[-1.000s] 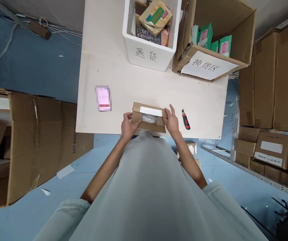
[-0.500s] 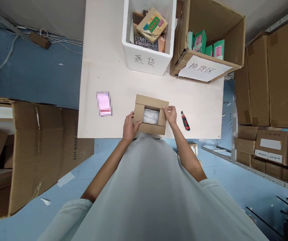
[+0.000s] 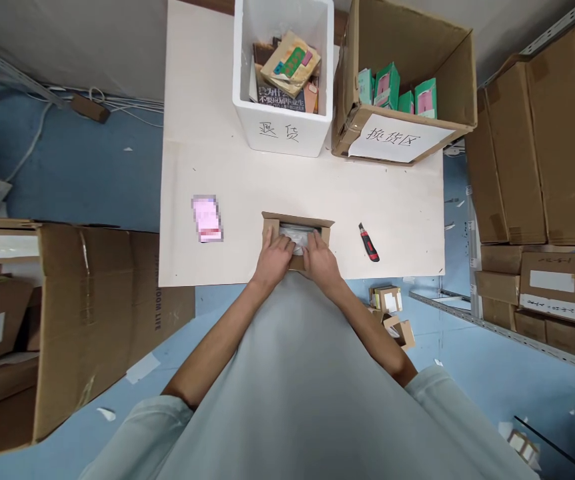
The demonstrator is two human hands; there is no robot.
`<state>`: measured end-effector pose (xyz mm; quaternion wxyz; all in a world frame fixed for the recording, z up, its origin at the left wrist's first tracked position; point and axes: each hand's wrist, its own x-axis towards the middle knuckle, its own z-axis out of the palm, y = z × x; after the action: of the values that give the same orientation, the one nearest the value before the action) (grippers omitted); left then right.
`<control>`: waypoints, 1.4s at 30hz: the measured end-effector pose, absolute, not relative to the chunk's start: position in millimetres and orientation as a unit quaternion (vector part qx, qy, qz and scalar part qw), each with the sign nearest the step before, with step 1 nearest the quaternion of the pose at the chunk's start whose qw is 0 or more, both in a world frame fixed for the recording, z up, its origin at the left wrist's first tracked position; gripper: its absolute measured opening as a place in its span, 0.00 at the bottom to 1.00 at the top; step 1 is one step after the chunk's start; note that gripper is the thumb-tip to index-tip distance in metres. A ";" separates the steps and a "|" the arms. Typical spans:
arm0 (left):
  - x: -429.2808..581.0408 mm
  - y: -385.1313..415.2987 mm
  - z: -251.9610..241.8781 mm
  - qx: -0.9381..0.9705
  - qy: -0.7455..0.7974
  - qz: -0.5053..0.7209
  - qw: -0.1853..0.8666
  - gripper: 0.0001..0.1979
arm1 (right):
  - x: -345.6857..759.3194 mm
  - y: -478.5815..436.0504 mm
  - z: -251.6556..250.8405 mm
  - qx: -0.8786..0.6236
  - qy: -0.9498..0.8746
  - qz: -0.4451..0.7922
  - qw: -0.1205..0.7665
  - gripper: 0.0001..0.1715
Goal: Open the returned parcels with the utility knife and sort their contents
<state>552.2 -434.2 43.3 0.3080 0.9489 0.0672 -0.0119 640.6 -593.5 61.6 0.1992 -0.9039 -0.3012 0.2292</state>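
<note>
Held both bare forearms angled forward and inward, converging on the small carton (image 3: 300, 219). Had the left hand (image 3: 273, 259) back upward over the carton's near left part, with most fingers bent in at the opening and one straighter finger along the left end. Mirrored that pose with the right hand (image 3: 321, 260) over the carton's near right part, with fingers curled down toward the opening, near the left ones.

Had both hands partly closed, neither spread wide nor balled tight, at the carton's opening and the clear plastic wrapping (image 3: 298, 239) inside. Seemed to touch the wrapping with the right fingertips. Could not tell a firm pinch from mere contact in either hand, with fingertips partly hidden. Had the carton's far flap raised just beyond the hands.

Had the near edge of the white table (image 3: 237, 193) just below the carton, and the gray shirt front (image 3: 302, 373) close below too. Had a pixelated pink thing (image 3: 207, 219) well to the carton's left and a red-and-black utility knife (image 3: 368, 243) to its right. Had a white tub (image 3: 255, 137) of books (image 3: 290, 63) straight beyond the carton, and a large cardboard box (image 3: 417, 40) beyond to the right.
</note>
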 end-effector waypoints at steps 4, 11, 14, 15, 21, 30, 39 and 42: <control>523.7 -405.6 47.7 0.936 0.144 0.032 0.319 0.20 | 658.7 -636.2 65.1 -0.903 -0.300 0.230 0.205 0.47; 504.8 -391.1 13.8 0.884 0.242 -0.003 0.399 0.27 | 678.7 -660.0 29.1 -0.879 -0.322 0.266 0.230 0.69; 509.2 -394.1 6.5 0.858 0.251 0.001 0.448 0.30 | 684.2 -658.0 21.4 -0.878 -0.321 0.268 0.233 0.72; 510.6 -393.2 7.4 0.855 0.249 -0.003 0.455 0.32 | 686.6 -658.4 21.7 -0.875 -0.326 0.270 0.234 0.72; 526.9 -388.8 34.6 0.906 0.221 -0.040 0.359 0.33 | 694.3 -657.2 42.0 -0.872 -0.365 0.257 0.201 0.53; 600.6 -427.8 39.6 0.953 0.104 -0.206 0.194 0.32 | 679.4 -579.3 50.3 -0.873 -0.361 0.327 0.013 0.37; 609.3 -420.4 27.0 0.950 0.074 -0.244 0.180 0.22 | 688.5 -563.4 32.5 -0.855 -0.384 0.348 -0.022 0.28; 607.2 -417.6 28.4 0.948 0.074 -0.245 0.189 0.24 | 688.9 -567.3 32.8 -0.845 -0.394 0.362 -0.004 0.26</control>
<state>607.2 -417.6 28.4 0.1886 0.9482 0.0737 -0.2448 688.9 -567.3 32.8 -0.0041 -0.8446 -0.3943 0.3622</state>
